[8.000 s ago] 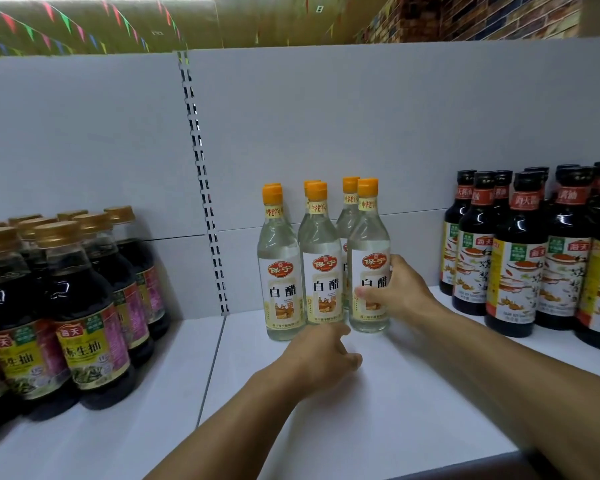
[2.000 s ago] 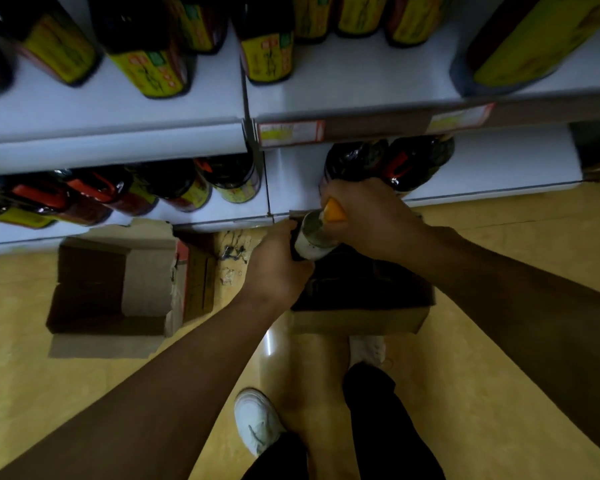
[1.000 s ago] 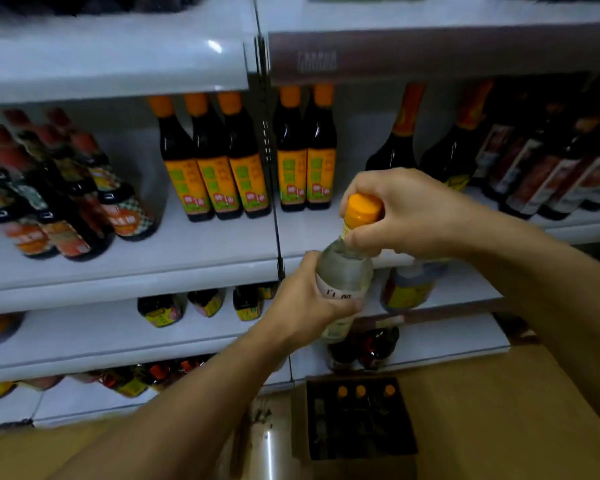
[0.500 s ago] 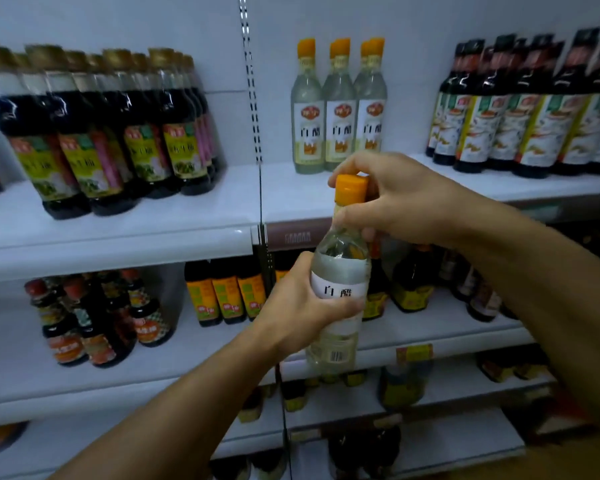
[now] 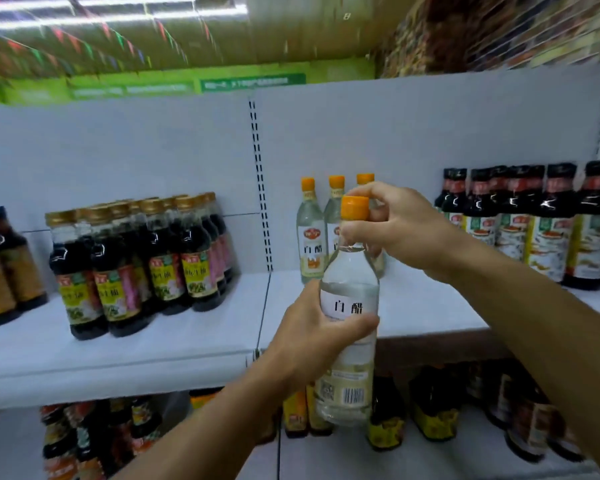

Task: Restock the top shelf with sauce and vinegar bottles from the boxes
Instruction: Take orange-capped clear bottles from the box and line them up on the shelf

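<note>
A person stands facing white store shelving and holds a clear vinegar bottle (image 5: 350, 306) upright in both hands, in front of the edge of the top shelf (image 5: 187, 341). The left hand (image 5: 312, 337) wraps around the middle of the bottle, fingers curled over its white label, thumb on the near side. The right hand (image 5: 395, 230) pinches the neck just under the orange cap (image 5: 355, 207), with fingers arched over the top. The bottle's base hangs below the shelf edge, level with the shelf underneath. On the top shelf, directly behind the held bottle, a small cluster of matching vinegar bottles (image 5: 310, 233) with orange caps stands against the back panel. To the left, past a slotted upright in the panel, a block of dark soy sauce bottles (image 5: 136, 265) with gold caps stands in rows. To the right, a row of dark sauce bottles with black caps (image 5: 548, 226) runs to the frame edge. More dark bottles with yellow labels (image 5: 430, 410) fill the lower shelf, blurred and dim. Above the shelving, a green sign band and strings of coloured pennants cross the ceiling.
</note>
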Available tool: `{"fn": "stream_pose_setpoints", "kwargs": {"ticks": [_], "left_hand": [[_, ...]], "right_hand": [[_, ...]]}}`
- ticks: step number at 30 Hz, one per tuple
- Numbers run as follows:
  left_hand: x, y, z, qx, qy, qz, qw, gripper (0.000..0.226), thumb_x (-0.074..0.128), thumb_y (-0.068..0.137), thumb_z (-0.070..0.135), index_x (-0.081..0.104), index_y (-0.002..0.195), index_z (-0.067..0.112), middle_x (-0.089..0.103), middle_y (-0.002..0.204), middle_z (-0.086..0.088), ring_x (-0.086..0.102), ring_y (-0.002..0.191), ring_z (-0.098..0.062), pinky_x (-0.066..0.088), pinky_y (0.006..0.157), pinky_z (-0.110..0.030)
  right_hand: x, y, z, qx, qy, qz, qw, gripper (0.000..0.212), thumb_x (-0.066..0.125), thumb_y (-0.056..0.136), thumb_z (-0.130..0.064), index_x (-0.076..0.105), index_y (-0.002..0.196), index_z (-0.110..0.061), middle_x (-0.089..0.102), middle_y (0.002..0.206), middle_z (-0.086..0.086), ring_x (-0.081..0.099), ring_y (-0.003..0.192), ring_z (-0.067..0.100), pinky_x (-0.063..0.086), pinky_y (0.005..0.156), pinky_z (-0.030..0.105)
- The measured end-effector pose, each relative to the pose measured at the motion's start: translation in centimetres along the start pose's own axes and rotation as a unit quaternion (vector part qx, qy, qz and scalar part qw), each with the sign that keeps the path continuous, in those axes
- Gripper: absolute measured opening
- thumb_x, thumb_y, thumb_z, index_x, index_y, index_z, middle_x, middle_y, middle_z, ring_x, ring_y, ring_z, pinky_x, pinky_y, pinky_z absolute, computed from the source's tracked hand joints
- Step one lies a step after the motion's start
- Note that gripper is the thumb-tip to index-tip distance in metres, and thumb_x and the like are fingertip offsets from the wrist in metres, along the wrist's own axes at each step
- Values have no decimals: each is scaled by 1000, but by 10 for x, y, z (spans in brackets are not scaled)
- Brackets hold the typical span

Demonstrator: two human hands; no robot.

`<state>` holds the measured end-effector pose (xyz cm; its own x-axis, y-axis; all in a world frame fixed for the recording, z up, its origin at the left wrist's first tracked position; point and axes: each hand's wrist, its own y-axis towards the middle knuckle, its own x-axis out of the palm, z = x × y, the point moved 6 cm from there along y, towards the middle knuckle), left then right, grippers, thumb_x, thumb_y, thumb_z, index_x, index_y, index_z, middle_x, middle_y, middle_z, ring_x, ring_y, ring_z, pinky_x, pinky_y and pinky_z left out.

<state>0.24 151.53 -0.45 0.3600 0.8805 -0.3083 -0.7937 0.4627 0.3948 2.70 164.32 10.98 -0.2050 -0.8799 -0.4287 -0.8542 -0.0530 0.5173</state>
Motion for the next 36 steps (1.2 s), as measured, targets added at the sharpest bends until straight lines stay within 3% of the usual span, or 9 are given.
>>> {"fn": "stream_pose_setpoints", "kwargs": {"ticks": [3,8,10,15,18,22,28,33,36], "left_hand": [[2,24,23,18,-19,11,1000,34,78,77,31,59,104,23,72,90,2,71,85,-15,57,74,-33],[4,61,59,56,-29,16,998,27,73,85,16,64,110,15,75,99,-6,72,93,-22,59,84,-41],[2,73,67,63,-35,27,997,24,70,87,12,65,111,15,75,101,-8,72,95,-25,58,87,-43],[-4,97,66,62,-47,43,996,14,66,90,8,71,102,13,75,101,-14,70,99,-33,56,91,-47],[-8,109,53,53,-52,36,997,14,66,90,6,69,103,8,74,100,-16,72,95,-34,59,84,-44],[-12,125,26,29,-55,36,997,21,67,89,7,66,110,8,75,101,-12,73,94,-28,59,82,-41],[-24,149,-5,6,-51,27,998,23,71,87,12,66,109,14,76,99,-7,73,93,-22,59,82,-38],[-39,166,-37,-13,-24,19,999,31,76,83,17,64,112,17,76,101,-2,73,93,-18,58,86,-40],[-47,176,-58,-20,13,8,1000,41,79,80,28,63,116,18,75,104,0,73,96,-17,57,88,-44]], "right_hand": [[-21,20,-8,-21,3,12,1000,39,71,87,-15,54,122,-14,72,93,14,66,74,20,49,54,23],[-50,43,-9,-59,30,45,997,45,67,91,-30,51,131,-17,71,95,12,63,64,1,45,51,13],[-56,45,2,-54,27,50,997,52,62,93,-37,47,138,-16,69,95,2,63,66,-4,45,54,11],[-36,31,53,-3,46,-24,999,51,57,92,-43,50,137,-19,67,108,-3,66,82,-1,48,62,12],[-9,24,89,32,56,-99,993,32,66,90,-35,57,121,-31,70,108,-1,68,97,7,56,79,21],[19,35,128,73,44,-101,991,54,80,70,-42,56,118,-35,72,108,-7,68,102,11,55,93,42],[38,65,155,96,9,-67,993,71,78,53,-60,57,116,-35,71,107,-15,68,101,8,57,90,42],[52,82,171,99,-10,-65,993,42,83,73,-30,62,109,-34,73,102,-11,67,99,9,56,91,41],[62,90,181,118,-28,-70,990,49,82,67,-40,61,110,-33,72,102,-11,67,98,10,56,90,41]]}}
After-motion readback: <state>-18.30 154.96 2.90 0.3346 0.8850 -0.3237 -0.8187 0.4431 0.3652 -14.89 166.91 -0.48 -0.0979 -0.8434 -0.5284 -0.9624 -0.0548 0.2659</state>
